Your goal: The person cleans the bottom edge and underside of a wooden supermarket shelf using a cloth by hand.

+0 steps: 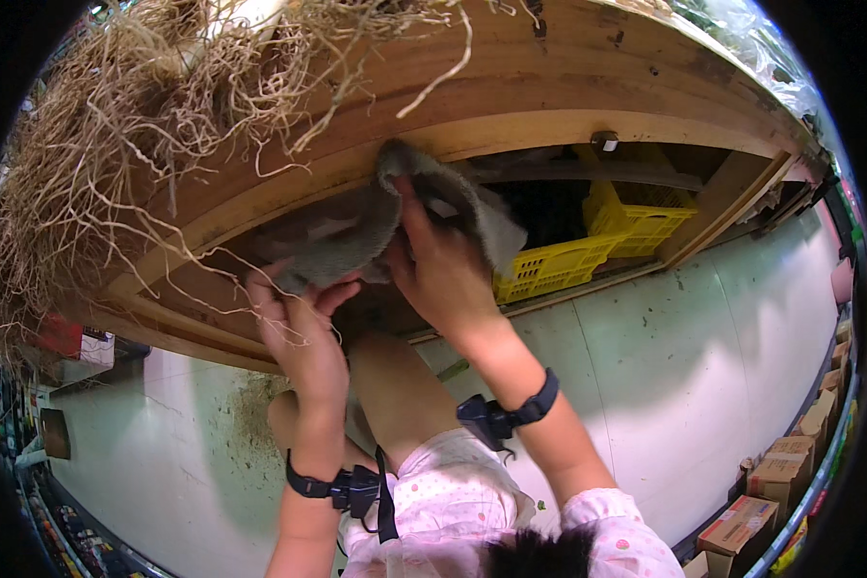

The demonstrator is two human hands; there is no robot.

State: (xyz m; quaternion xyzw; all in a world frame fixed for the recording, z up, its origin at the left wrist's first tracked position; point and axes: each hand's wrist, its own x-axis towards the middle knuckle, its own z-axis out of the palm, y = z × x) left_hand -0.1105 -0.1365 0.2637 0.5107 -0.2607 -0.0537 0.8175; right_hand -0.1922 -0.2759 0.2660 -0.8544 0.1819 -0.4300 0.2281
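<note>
A grey cloth point(347, 249) stretches between my two hands in front of the open lower compartment of a wooden cabinet point(549, 87). My right hand point(444, 278) grips its middle, with the index finger pushed up into a fold near the wooden rail point(469, 141). Part of the cloth hangs down to the right of that hand. Lower and to the left, my left hand point(303, 325) pinches the other end between thumb and fingers. Thin dry roots point(209, 249) dangle in front of the left hand. Whether the cloth touches the rail is hard to tell.
Yellow plastic crates point(563, 267) stand inside the compartment. A tangled mass of roots point(137, 108) overhangs at upper left. Dirt and debris point(249, 412) lie on the pale tiled floor point(665, 404). Cardboard boxes point(740, 524) line the lower right. A small metal fitting point(605, 141) sticks out from the rail.
</note>
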